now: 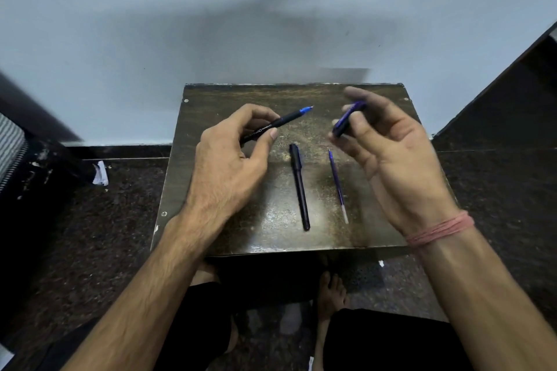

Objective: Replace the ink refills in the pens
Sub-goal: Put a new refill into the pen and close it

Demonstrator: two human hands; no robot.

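A small dark table (241,229) stands against the far wall. Above it, the left hand (229,159) grips an uncapped black pen (280,123), tip pointing right; the right hand (391,153) pinches a blurred blue cap (346,120). Between them on the table lie a capped black pen (300,187) and, just right, a thin refill (337,187).

The surface (229,229) is looking like dark wood, worn and scuffed, showing a dull sheen toward 6 o'clock. The capped pen (300,187) lying on it is showing smooth black plastic with a faint gloss. At its 3 o'clock, the refill (337,185) is appearing as thin translucent blue plastic. The floor (114,220) is looking like speckled dark stone, polished. The wall (150,39) is showing matt pale paint.
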